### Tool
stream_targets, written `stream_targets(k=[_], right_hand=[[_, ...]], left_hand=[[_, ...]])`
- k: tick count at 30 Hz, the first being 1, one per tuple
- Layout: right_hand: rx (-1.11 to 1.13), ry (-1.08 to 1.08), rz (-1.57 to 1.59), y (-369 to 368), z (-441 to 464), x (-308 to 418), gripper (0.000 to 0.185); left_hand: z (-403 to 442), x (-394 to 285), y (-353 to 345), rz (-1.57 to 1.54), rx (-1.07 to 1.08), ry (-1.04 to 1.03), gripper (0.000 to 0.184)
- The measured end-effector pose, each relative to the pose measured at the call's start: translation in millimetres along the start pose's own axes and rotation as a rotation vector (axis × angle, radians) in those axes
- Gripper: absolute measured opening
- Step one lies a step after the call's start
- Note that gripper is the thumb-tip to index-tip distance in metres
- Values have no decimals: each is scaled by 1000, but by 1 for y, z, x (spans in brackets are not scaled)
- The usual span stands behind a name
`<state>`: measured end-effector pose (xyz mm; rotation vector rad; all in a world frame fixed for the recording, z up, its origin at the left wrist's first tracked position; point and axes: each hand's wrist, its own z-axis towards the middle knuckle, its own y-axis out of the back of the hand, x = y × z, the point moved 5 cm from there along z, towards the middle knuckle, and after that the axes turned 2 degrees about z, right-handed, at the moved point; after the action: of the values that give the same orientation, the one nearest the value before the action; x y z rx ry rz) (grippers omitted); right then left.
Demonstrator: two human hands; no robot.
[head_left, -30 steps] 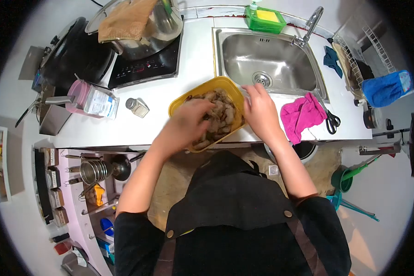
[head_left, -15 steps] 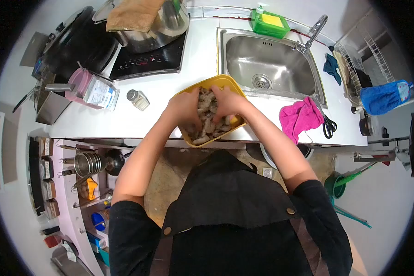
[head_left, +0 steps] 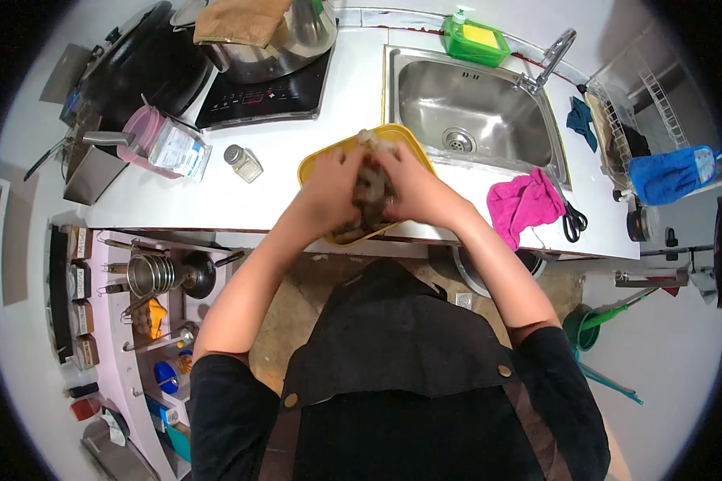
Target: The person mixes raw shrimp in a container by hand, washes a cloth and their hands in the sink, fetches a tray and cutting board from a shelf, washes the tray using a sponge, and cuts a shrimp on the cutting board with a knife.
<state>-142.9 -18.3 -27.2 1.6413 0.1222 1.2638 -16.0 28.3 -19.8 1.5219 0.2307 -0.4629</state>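
Note:
A yellow rectangular tub (head_left: 419, 150) stands near the counter's front edge with greyish raw shrimp (head_left: 371, 186) in it. My left hand (head_left: 332, 192) cups the shrimp from the left, its fingers curled and slightly blurred. Facing it across the pile, my right hand (head_left: 415, 186) is curled round shrimp too. Between both hands the shrimp are gathered in a raised heap, some showing above the fingertips. Much of the tub's inside is hidden by my hands.
Behind the tub is a steel sink (head_left: 425, 104). A glass shaker (head_left: 243, 163) stands to the left, near an induction cooker (head_left: 269, 100) bearing a large pot (head_left: 297, 48). On the right lie a pink cloth (head_left: 524, 204) and black-handled scissors (head_left: 573, 221).
My hands have drawn closer together and lifted the shrimp into a heap between them. Earlier they were spread lower in the pile. The camera view has shifted slightly.

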Motion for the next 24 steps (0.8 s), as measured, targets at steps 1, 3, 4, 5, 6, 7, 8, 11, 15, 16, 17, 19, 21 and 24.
stream_targets(k=[1,3,4,5,6,7,8,11,15,16,17,19,21,24], right_hand=[[86,21,-8,0,0,1,66],[257,61,-21,-2,1,2,68],[272,-25,-60,0,6,-3,70],[287,-111,-99,2,14,-8,71],[301,-196,-139,3,23,-13,73],[322,-265,-173,-1,31,-23,81],[365,-298,-232,-11,38,-31,84],[456,-377,-351,-30,51,-39,92],[424,-355,-329,-39,46,-39,93],[399,-331,-316,-40,47,-42,92],[406,-333,-300,-43,48,-47,89],[428,-343,-265,-42,44,-40,83],[323,-319,-287,-42,42,-40,75],[189,-272,-270,-40,39,-44,55]], left_hand=[[-6,-4,0,-69,100,-24,62],[-8,-3,6,-228,236,-146,59],[-2,9,8,-176,243,-40,56],[5,20,10,-124,251,65,54],[12,32,13,-70,256,170,52],[18,41,5,62,280,146,52],[23,49,-7,141,395,128,51],[30,45,-25,322,614,88,52],[25,44,-40,450,465,105,62],[25,45,-39,493,398,115,65],[27,48,-41,476,410,104,67],[26,48,-41,433,443,83,72],[25,46,-35,367,414,75,67],[27,46,-34,281,335,76,59]])
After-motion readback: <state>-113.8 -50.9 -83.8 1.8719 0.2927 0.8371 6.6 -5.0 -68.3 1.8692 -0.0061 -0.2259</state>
